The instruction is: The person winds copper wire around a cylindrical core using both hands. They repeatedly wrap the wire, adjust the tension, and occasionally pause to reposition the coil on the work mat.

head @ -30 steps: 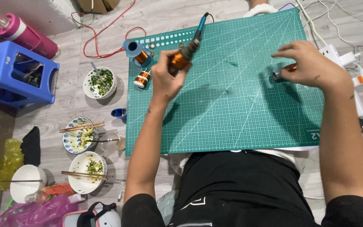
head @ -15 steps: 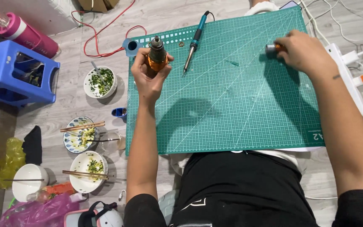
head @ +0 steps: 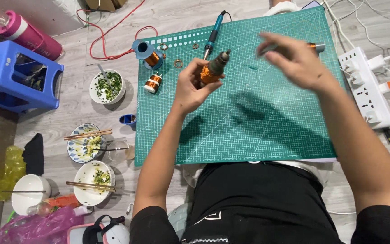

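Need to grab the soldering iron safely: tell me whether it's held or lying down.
Lying down. The soldering iron rests flat on the green cutting mat, beyond the left hand, touched by neither hand.

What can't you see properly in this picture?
- Head view: the right hand is blurred, so whether it holds anything cannot be told.
- The lower part of the copper-wound motor part is hidden by the left hand.
- The green cutting mat has its near edge covered by the person's black shirt.
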